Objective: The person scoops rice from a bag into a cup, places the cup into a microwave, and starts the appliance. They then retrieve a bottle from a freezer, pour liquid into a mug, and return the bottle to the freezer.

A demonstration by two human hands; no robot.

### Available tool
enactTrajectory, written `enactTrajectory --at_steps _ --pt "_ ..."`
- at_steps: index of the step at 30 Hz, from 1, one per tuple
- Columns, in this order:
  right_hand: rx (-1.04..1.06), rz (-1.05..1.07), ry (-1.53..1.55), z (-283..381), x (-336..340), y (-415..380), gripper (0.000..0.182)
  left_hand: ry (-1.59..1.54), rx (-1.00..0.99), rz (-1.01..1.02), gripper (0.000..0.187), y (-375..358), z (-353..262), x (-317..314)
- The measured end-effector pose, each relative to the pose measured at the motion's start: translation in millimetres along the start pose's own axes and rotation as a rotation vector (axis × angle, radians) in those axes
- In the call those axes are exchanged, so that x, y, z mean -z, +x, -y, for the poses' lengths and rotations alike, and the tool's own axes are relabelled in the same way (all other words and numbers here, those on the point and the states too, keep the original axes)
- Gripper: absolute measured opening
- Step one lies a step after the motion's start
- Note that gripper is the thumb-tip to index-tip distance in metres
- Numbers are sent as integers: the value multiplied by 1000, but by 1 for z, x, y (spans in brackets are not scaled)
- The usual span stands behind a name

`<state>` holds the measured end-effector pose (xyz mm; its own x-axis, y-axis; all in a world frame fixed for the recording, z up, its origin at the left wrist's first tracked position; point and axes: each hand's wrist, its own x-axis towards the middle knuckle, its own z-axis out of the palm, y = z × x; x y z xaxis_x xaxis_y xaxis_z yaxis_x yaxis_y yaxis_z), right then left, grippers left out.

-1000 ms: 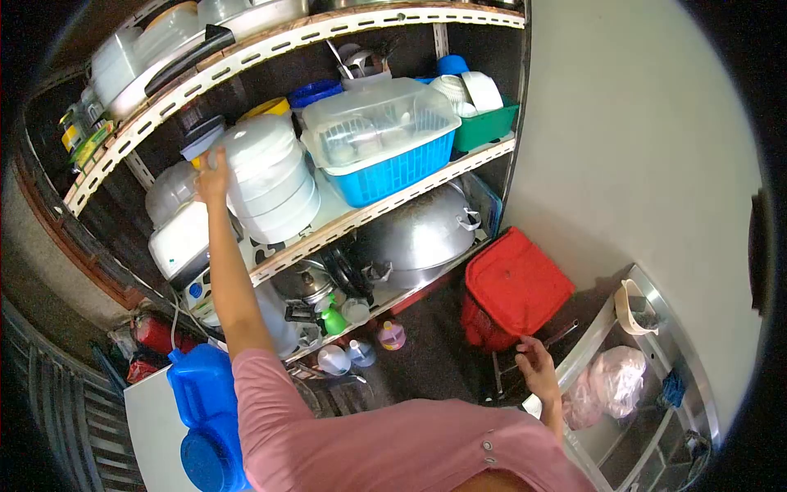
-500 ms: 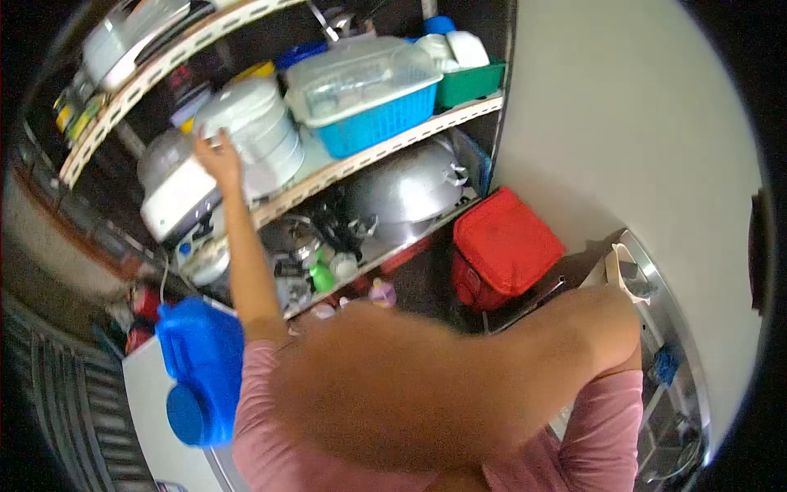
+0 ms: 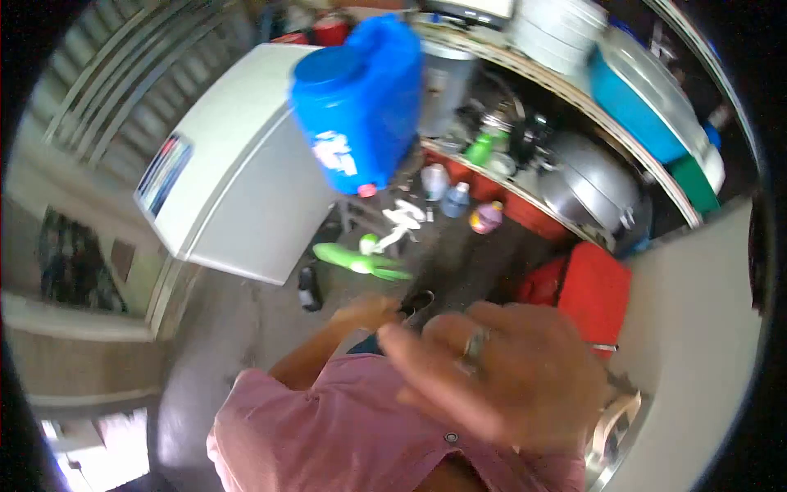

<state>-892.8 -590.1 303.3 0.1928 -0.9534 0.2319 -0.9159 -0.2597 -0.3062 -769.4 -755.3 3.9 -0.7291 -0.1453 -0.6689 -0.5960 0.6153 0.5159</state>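
My right hand (image 3: 508, 377) is large and close to the camera, a ring on one finger. Its fingers are loosely bent and apart, with nothing visible in them. Lower down, in front of my pink shirt, my left hand (image 3: 369, 313) is smeared by motion; its fingers and anything in them cannot be made out. Beyond it on the floor lie a long bright green object (image 3: 352, 260) and some white pieces (image 3: 402, 220), both too blurred to name. Neither hand visibly touches them.
A blue jerrycan (image 3: 402, 90) stands by a white refrigerator-like cabinet (image 3: 270, 189). Bottles, including a pink one (image 3: 486, 217), stand below the metal shelf rack (image 3: 566, 90). A lidded pan (image 3: 586, 180) sits on its lower shelf. A red bin (image 3: 594, 287) is by the wall.
My left hand has dropped from the shelf to in front of my body. My right hand now shows where only its forearm crossed the view. The view has swung left and down.
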Motion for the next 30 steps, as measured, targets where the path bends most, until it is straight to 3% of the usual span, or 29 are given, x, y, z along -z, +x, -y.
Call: enactTrajectory --at_steps 2,5,9,14,16,21,24,28,30 --pt "-77 48 148 3 -33 14 29 49 190 -2 43 -57 32 -15" --pt "-45 127 330 0 -97 33 24 -10 223 -167 46 -97 141 -61" --pt "31 221 608 9 -179 69 19 -212 310 -424 46 -178 189 -54" --pt "-71 463 957 45 -291 170 38 -292 444 -644 47 -237 279 -54" --pt "-46 318 1166 58 -370 235 49 -366 498 -706 46 -262 313 -39" --pt "-730 186 1486 79 -560 422 53 -261 529 -874 44 -302 432 0" --pt "-911 -168 1562 99 -606 504 44 -242 432 -928 44 -324 480 12" --pt "-1051 -219 1574 83 -661 556 43 -361 353 -891 44 -358 521 38" --pt "-1263 -432 1401 100 -650 562 48 -333 330 -861 45 -359 547 47"
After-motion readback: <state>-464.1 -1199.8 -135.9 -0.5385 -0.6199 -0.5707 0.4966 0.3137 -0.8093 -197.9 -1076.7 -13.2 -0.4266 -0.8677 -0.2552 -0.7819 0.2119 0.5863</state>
